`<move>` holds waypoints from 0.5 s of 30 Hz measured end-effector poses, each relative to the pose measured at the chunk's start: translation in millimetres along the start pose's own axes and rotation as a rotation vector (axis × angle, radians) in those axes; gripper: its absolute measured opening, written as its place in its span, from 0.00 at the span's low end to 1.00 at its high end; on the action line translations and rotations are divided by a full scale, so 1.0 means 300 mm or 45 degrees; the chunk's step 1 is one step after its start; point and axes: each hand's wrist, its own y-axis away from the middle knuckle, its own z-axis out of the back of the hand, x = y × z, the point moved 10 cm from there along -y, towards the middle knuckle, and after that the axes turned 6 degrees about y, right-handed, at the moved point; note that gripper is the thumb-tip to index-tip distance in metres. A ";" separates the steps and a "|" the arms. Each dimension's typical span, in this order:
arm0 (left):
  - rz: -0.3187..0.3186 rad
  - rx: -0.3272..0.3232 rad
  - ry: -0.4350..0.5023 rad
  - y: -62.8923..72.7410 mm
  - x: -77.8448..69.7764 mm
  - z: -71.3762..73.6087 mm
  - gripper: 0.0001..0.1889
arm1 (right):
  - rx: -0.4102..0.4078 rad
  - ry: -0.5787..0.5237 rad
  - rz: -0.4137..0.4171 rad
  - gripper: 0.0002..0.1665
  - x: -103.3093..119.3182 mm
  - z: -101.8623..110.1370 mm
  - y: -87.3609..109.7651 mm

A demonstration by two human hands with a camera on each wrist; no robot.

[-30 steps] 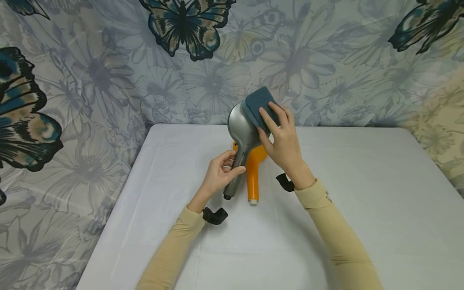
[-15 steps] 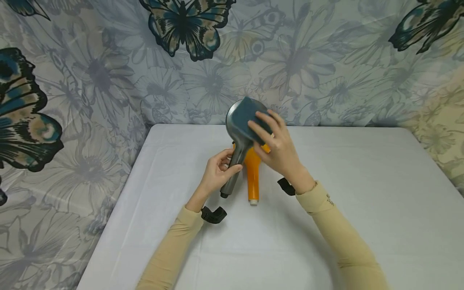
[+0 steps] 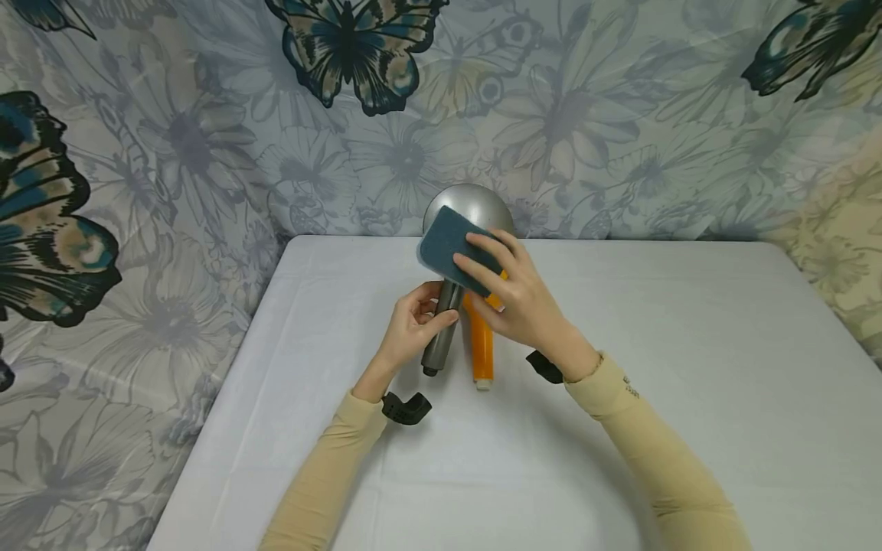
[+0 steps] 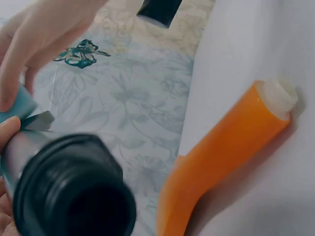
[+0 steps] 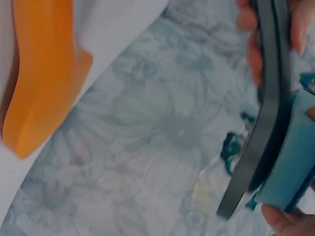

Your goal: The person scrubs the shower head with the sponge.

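My left hand grips the handle of a grey shower head, held up at a tilt above the table. Its round silver back faces me, and the dark threaded end of the handle looms close in the left wrist view. In my right hand is a sponge with a dark teal scouring face and a light blue foam side. The foam lies against the shower head where the handle meets the head, hiding the neck. Behind them, an orange shower head lies on the table, its upper part mostly covered.
A white cloth covers the table. Behind and to the left hangs a fabric backdrop with flowers and butterflies. Black wrist mounts stick out from under both hands.
The sponge has swept from the shower head's upper right edge down and left to its neck. The shower head has turned slightly and shifted a little left, still in my left hand.
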 end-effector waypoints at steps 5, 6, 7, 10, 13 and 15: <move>-0.007 0.006 -0.030 -0.003 0.044 -0.001 0.18 | -0.140 -0.014 -0.337 0.26 -0.187 0.070 0.003; -0.006 0.008 -0.033 -0.003 0.046 -0.002 0.18 | -0.158 -0.012 -0.398 0.25 -0.221 0.078 0.007; -0.006 0.011 -0.031 -0.002 0.046 -0.003 0.18 | -0.172 -0.008 -0.443 0.25 -0.243 0.084 0.012; 0.002 0.006 -0.019 -0.001 0.046 -0.004 0.17 | -0.188 0.017 -0.478 0.25 -0.249 0.083 0.023; 0.008 -0.002 0.012 0.000 0.051 -0.001 0.18 | -0.171 0.050 -0.321 0.27 -0.153 0.054 0.020; 0.006 -0.002 0.059 -0.001 0.053 0.000 0.18 | -0.109 0.065 -0.165 0.29 -0.070 0.017 0.022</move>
